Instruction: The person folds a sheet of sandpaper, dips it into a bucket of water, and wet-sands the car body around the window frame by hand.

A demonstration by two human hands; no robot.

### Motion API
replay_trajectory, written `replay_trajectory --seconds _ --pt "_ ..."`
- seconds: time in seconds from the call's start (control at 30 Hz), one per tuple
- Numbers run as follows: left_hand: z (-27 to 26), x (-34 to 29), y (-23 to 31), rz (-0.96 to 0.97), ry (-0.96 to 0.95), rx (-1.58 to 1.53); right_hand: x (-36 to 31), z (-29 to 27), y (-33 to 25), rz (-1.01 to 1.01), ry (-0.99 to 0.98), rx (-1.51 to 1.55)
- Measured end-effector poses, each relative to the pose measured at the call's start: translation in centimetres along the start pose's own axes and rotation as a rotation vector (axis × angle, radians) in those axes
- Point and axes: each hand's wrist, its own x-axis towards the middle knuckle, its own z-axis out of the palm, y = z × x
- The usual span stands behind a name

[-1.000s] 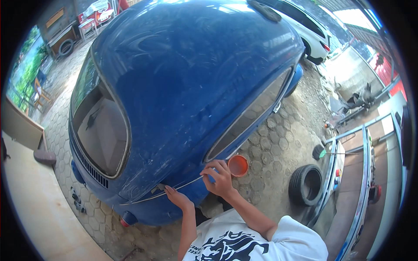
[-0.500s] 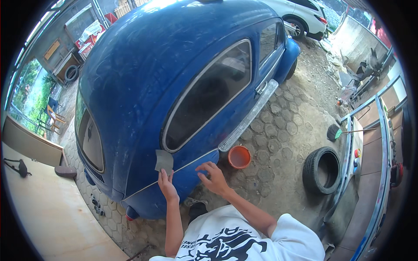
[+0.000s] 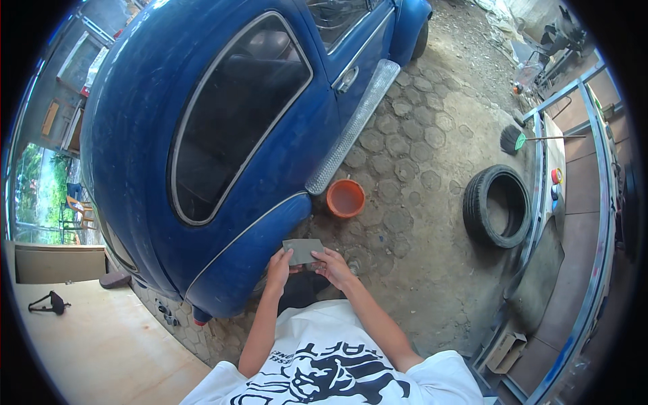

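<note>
Between my two hands is a small grey rectangular sheet of sandpaper [image 3: 303,250], held out flat in front of my body. My left hand [image 3: 277,271] pinches its left edge, thumb on top. The right hand [image 3: 333,266] grips the opposite edge the same way. Just ahead and to the left is the rear fender [image 3: 253,253] of a blue rounded car [image 3: 152,135]; both hands are apart from it. An orange bucket [image 3: 345,214] stands on the paving by the end of the running board [image 3: 354,128].
To the right a loose tyre [image 3: 478,209] lies near a metal frame [image 3: 592,128]. A broom with green on its head [image 3: 511,140] is beyond it. At the lower left is a wooden board surface [image 3: 115,337] with a small black object [image 3: 50,304] on it.
The sheet has come away from near the car's side, back toward my body. My right hand, empty before, now holds its right edge. The view has shifted as well.
</note>
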Motion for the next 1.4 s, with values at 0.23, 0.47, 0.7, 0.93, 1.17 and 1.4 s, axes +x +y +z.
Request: replay_trajectory --seconds 0.23,0.47,0.7,0.93,1.17,1.4 --pt "0.1 5.1 -3.7 -0.111 -0.062 0.048 3.4 -7.5 1.1 0.033 0.515 -0.134" --pt "-2.7 18.2 -18.9 -0.051 -0.134 0.65 7.4 -18.9 -0.2 0.089 0.986 -0.281" --pt "-5.1 24.7 -30.2 -0.506 -0.108 0.586 19.3 -31.0 2.4 0.104 0.934 -1.031" --pt "-3.4 33.8 -33.9 -0.392 -0.091 0.584 38.9 -37.9 4.9 -0.08 0.741 -1.421" --pt "4.0 39.1 -34.5 -0.352 -0.088 0.364 48.8 -44.8 8.7 -0.098 0.762 -1.824" --pt "3.8 33.3 -35.6 -0.467 -0.072 0.359 46.5 -38.9 8.6 0.052 0.662 -1.472"
